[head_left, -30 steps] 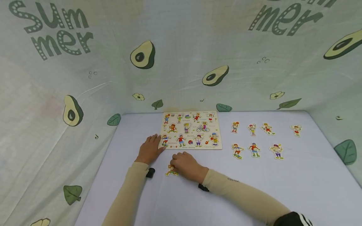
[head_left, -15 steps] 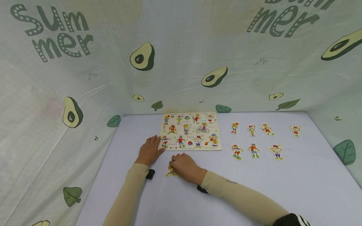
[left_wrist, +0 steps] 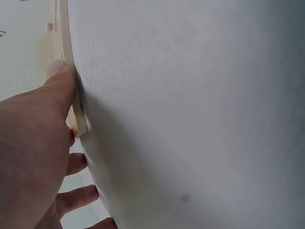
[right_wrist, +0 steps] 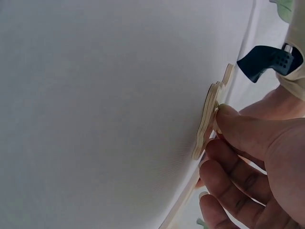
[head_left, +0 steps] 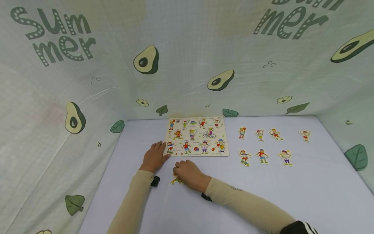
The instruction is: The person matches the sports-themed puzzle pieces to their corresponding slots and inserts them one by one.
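A wooden puzzle board (head_left: 197, 154) printed with sports figures lies near the back of the table. My left hand (head_left: 153, 157) rests at its front left corner, fingers spread. In the left wrist view the thumb (left_wrist: 61, 88) lies against the board's edge. In front of the board my right hand (head_left: 191, 175) pinches a puzzle piece (head_left: 176, 180) shaped like a running figure, partly hidden under the fingers. The right wrist view shows the thumb and curled fingers at the middle of this puzzle piece (right_wrist: 206, 124), which is close to the tabletop.
Several loose puzzle pieces lie in two rows right of the board, among them a skateboarder piece (head_left: 244, 158) and a soccer player piece (head_left: 276, 134). A printed curtain (head_left: 187, 55) hangs behind the white table (head_left: 263, 195).
My right hand has shifted slightly left over the running-figure puzzle piece. The left hand stays at the board's corner. The whole head view has dropped a little.
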`<state>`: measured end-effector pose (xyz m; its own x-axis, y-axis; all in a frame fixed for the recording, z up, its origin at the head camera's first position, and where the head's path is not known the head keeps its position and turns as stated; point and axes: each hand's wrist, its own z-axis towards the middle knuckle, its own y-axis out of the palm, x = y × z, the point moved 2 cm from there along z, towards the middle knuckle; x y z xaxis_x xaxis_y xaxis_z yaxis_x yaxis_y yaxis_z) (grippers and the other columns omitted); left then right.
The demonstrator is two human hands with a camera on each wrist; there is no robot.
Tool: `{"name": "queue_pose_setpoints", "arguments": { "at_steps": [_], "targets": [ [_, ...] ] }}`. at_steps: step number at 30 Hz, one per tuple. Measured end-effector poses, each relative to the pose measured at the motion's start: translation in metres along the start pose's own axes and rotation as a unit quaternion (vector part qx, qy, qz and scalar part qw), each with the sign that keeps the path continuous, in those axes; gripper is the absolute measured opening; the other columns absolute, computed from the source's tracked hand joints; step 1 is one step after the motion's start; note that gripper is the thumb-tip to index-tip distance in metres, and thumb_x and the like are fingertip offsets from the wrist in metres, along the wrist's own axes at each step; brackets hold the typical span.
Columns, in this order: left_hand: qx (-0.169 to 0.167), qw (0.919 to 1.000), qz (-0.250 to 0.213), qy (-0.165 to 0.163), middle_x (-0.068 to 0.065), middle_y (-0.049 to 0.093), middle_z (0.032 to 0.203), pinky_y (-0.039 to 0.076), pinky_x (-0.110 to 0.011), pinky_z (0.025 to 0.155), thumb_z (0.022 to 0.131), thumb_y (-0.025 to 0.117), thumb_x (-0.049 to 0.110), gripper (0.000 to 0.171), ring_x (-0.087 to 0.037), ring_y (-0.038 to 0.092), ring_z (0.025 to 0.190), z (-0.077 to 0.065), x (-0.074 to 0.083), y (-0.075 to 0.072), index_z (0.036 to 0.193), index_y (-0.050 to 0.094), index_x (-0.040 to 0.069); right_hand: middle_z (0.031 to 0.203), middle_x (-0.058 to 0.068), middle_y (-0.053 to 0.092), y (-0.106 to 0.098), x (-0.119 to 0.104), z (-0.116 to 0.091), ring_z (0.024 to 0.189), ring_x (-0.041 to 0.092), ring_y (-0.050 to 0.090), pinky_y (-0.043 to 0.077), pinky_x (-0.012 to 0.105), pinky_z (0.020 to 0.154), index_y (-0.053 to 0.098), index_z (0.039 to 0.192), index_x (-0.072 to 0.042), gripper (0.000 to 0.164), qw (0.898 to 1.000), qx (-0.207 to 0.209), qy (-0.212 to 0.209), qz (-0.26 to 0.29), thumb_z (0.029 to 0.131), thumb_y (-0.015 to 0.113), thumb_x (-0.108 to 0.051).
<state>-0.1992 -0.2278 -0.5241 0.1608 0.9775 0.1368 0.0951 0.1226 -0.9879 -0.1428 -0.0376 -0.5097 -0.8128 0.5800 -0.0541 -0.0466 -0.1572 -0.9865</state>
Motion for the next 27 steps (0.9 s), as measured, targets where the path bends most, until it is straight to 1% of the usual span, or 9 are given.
{"name": "queue_pose_setpoints", "arguments": {
  "at_steps": [3,7,12,15,18,20,27],
  "targets": [
    [0.0,1.0,0.0,-0.002,-0.023,0.045,0.162,0.046,-0.062,0.113,0.105,0.067,0.042,0.07,-0.044,0.043,0.148,0.0,0.0,0.0,0.158,0.046,0.002,0.098,-0.006,0.07,0.002,-0.001,0.001,0.089,0.009,0.065,0.049,0.022,0.072,0.079,0.105,-0.019,0.013,1.0,-0.008,0.003,-0.005,0.092,0.083,-0.02],
    [-0.01,0.9999,-0.001,-0.007,-0.023,0.043,0.163,0.044,-0.063,0.115,0.105,0.065,0.044,0.071,-0.044,0.041,0.15,0.0,0.0,-0.001,0.16,0.044,0.003,0.1,-0.007,0.07,0.002,-0.001,0.001,0.091,0.009,0.065,0.049,0.022,0.073,0.078,0.106,-0.02,0.015,1.0,-0.015,0.007,-0.015,0.093,0.083,-0.015],
    [-0.012,0.9999,0.0,-0.005,-0.023,0.043,0.163,0.044,-0.062,0.115,0.105,0.066,0.044,0.072,-0.044,0.041,0.149,0.0,0.001,-0.001,0.16,0.044,0.002,0.104,-0.006,0.07,-0.003,0.001,0.0,0.096,0.01,0.065,0.053,0.024,0.08,0.076,0.109,-0.018,0.016,1.0,-0.015,0.014,-0.015,0.094,0.081,-0.014],
    [-0.008,1.0,0.002,-0.002,-0.023,0.044,0.163,0.045,-0.062,0.114,0.105,0.066,0.044,0.072,-0.044,0.042,0.149,0.0,0.0,-0.001,0.159,0.045,0.002,0.106,-0.005,0.07,-0.008,0.006,0.0,0.097,0.011,0.066,0.056,0.026,0.083,0.076,0.111,-0.018,0.014,1.0,-0.012,0.024,-0.009,0.098,0.078,-0.018],
    [-0.006,1.0,0.003,-0.002,-0.023,0.044,0.162,0.046,-0.061,0.114,0.105,0.066,0.043,0.071,-0.044,0.043,0.148,-0.001,0.001,-0.002,0.159,0.045,0.002,0.107,-0.005,0.07,-0.014,0.012,0.0,0.098,0.012,0.067,0.057,0.027,0.083,0.075,0.111,-0.018,0.012,0.999,-0.01,0.037,-0.001,0.101,0.075,-0.022],
    [-0.002,1.0,0.004,-0.002,-0.023,0.045,0.162,0.047,-0.062,0.113,0.104,0.067,0.043,0.07,-0.044,0.044,0.148,-0.001,0.002,-0.003,0.158,0.047,0.003,0.106,-0.005,0.07,-0.017,0.017,0.0,0.097,0.012,0.068,0.057,0.027,0.082,0.075,0.11,-0.017,0.011,0.999,-0.006,0.044,0.009,0.101,0.074,-0.023],
    [-0.014,0.9998,0.005,-0.009,-0.021,0.043,0.164,0.045,-0.061,0.115,0.105,0.066,0.044,0.072,-0.043,0.041,0.15,-0.002,0.003,-0.004,0.16,0.044,0.004,0.104,-0.004,0.07,-0.026,0.033,0.001,0.097,0.014,0.069,0.056,0.029,0.081,0.075,0.109,-0.015,0.011,0.998,0.002,0.063,0.013,0.101,0.075,-0.022]
  ]
}}
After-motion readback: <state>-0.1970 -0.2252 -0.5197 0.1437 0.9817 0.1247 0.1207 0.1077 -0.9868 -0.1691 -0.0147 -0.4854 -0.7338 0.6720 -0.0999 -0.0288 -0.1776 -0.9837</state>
